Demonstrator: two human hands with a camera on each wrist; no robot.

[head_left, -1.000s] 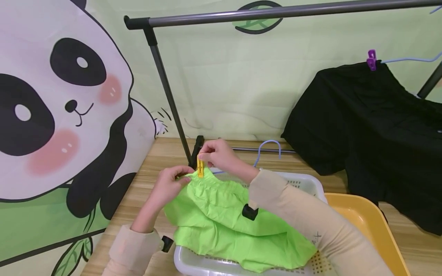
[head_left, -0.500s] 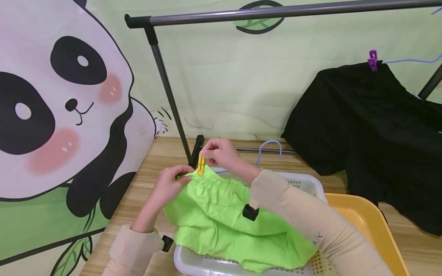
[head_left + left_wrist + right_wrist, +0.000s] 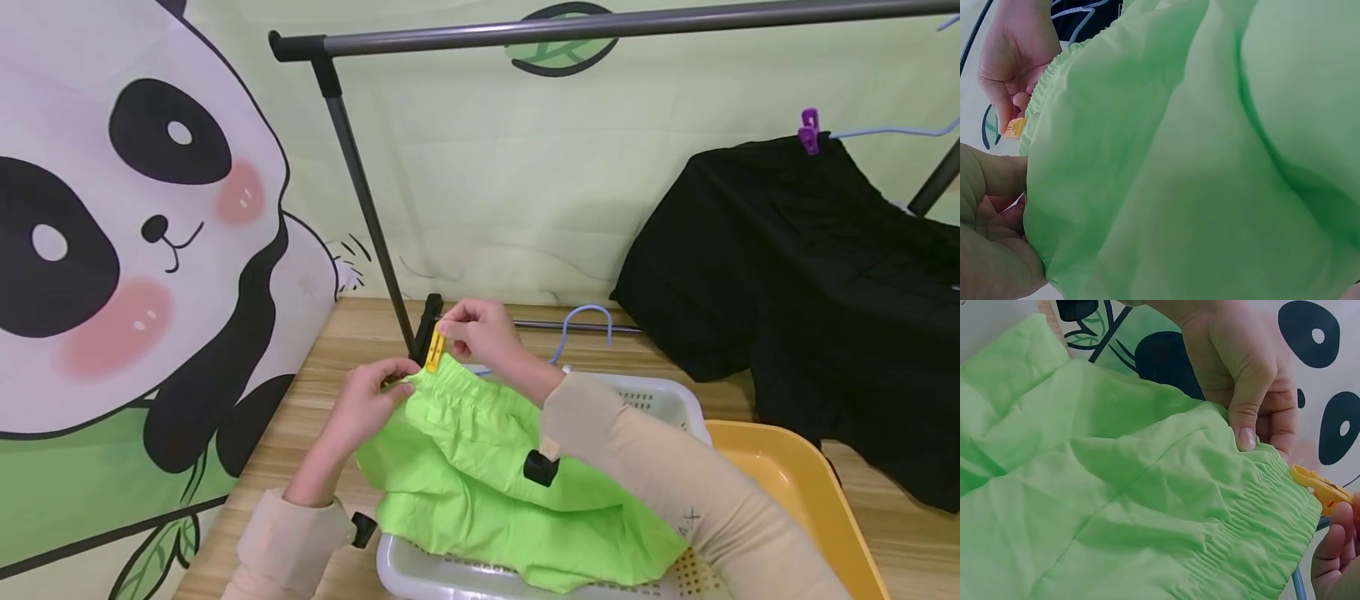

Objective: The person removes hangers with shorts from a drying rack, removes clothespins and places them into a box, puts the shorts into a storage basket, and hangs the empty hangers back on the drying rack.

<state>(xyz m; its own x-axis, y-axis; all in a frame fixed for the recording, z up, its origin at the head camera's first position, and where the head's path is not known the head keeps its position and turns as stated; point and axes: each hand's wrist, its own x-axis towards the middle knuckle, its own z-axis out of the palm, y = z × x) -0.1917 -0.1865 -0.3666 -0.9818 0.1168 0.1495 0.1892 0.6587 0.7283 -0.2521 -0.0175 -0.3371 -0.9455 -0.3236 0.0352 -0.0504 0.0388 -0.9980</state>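
Note:
Bright green shorts [image 3: 517, 483] with a gathered elastic waistband [image 3: 1260, 519] drape over a white basket. My left hand [image 3: 371, 404] pinches the waistband's left corner between thumb and fingers. Between the thumb and fingers of my right hand [image 3: 483, 337] is a yellow clothespin [image 3: 436, 348]. In the right wrist view, the clothespin's tip is at the waistband's edge, just beside my left hand; whether it grips the cloth is hard to tell. A blue hanger [image 3: 588, 310] shows its hook behind the shorts, and most of its body is hidden by cloth and my right forearm.
The white perforated basket [image 3: 678, 400] stands on a wooden table, with a yellow tray [image 3: 787, 458] to its right. A grey metal rack bar [image 3: 525, 33] spans above. Black shorts [image 3: 780, 275] hang at right from a blue hanger, with a purple clothespin [image 3: 808, 132] on them.
My right hand and the yellow clothespin have moved slightly up, and the clothespin tilts more to the right. The waistband near it has risen a little. My left hand stays in place.

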